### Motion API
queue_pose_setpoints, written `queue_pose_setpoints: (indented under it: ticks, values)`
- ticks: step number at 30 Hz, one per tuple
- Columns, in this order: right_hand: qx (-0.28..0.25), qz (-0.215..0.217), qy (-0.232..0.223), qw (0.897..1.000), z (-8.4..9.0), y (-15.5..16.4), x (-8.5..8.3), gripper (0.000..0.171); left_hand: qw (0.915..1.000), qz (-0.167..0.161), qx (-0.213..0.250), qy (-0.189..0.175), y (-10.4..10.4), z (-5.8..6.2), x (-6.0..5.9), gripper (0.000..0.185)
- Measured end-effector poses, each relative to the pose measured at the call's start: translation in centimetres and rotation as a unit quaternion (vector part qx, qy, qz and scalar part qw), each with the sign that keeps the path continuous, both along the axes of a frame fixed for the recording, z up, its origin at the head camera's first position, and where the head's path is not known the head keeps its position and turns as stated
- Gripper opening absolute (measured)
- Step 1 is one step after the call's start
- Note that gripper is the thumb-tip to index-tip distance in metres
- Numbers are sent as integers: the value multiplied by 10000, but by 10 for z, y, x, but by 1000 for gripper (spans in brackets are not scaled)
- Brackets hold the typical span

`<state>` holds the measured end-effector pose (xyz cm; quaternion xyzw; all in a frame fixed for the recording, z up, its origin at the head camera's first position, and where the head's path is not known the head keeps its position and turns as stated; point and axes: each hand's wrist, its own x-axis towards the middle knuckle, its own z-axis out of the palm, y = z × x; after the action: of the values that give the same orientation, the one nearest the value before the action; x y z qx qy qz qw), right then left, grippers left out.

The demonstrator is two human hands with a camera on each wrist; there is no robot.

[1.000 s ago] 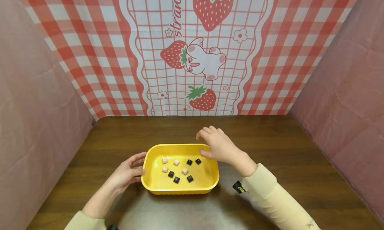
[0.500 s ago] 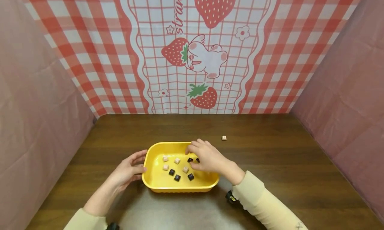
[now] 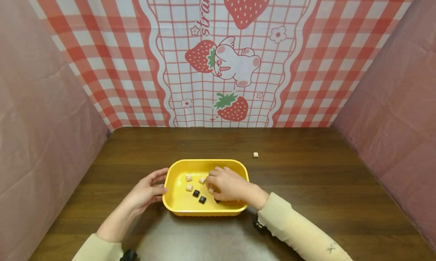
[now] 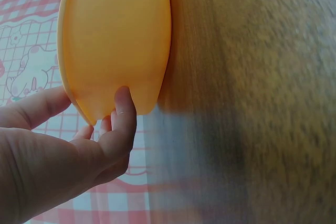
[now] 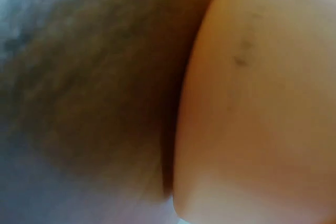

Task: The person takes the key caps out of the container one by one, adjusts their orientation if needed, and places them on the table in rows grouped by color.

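A yellow plastic bin (image 3: 190,212) stands on the table with several small square keycaps in it. The beige keycaps (image 3: 189,187) lie mostly toward the left, with black keycaps (image 3: 202,199) nearer the front. My right hand (image 3: 229,184) reaches down inside the bin, fingers and thumb on either side of one beige keycap (image 3: 211,190); it hides other keycaps on that side. The left hand (image 3: 145,193) rests at the bin's left end, thumb at the rim (image 4: 64,72) and fingertips (image 4: 123,96) against the outer wall.
One beige keycap (image 3: 256,155) sits on the wooden table (image 3: 299,166) beyond the bin's right back corner. A checked strawberry cloth (image 3: 238,75) hangs behind the table, and pink cloths (image 3: 51,102) stand at both sides. The right wrist view shows only blurred close-up surfaces.
My right hand has come from the bin's back right corner down and left into it. The beige keycap on the table, earlier behind that hand, has come into view. My left hand stays put.
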<state>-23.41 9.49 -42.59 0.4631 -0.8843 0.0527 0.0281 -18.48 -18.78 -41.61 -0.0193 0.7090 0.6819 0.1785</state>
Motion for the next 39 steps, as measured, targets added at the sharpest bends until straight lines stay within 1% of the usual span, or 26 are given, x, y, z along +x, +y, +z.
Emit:
queue_pose_setpoints:
  ticks: [5,10,14,20,24,30,35,39]
  values:
    - [202,-34,71,9998,-3,-2,0,12,10000,-58,14,19,1,1,2,67]
    - [187,-10,111,9998,-5,-3,0,8,10000,-60,21,3,0,0,3,67]
    - [142,40,175,9997,-5,-2,-1,8,10000,-49,17,-6,0,0,3,66]
    - [112,-3,165,9998,0,0,0,9,10000,-53,23,19,0,0,2,67]
    - [91,29,241,9997,2,1,1,11,10000,-69,24,39,0,0,1,67]
    - [193,40,331,9993,3,3,4,10,10000,-82,18,31,0,1,0,67]
    - [188,-82,381,9991,10,6,4,10,10000,-79,2,-4,0,2,0,67]
    - [99,-110,545,9984,21,12,3,9,10000,-81,5,-24,0,2,1,67]
